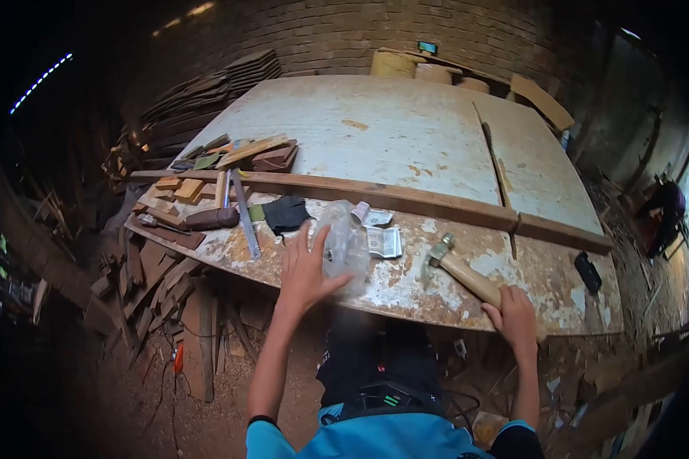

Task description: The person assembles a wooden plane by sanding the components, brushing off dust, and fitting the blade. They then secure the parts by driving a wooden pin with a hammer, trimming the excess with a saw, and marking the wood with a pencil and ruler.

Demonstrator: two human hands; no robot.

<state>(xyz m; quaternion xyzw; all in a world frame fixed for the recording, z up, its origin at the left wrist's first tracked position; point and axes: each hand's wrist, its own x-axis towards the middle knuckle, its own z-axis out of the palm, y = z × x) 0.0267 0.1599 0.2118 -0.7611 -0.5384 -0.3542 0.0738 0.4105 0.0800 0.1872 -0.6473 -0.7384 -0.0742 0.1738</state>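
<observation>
My right hand (515, 317) is closed around the lower handle of a claw hammer (471, 279), whose metal head lies toward the middle of the worn tabletop. My left hand (306, 268) has its fingers spread, with the thumb overlapping a clear plastic bag (346, 249). Beside the bag lie folded printed papers (385, 242) and a small pale roll (360, 212). A crumpled black cloth (286, 215) is just beyond my left fingertips. Left of it are a metal ruler (246, 222) and a dark-handled tool (210, 219).
A long wooden beam (390, 197) runs across the table, with a large pale board (375, 138) behind it. Wood offcuts (187, 191) pile up at the left. A black object (587, 271) sits near the right edge. Scrap wood (157, 283) heaps below the table's left side.
</observation>
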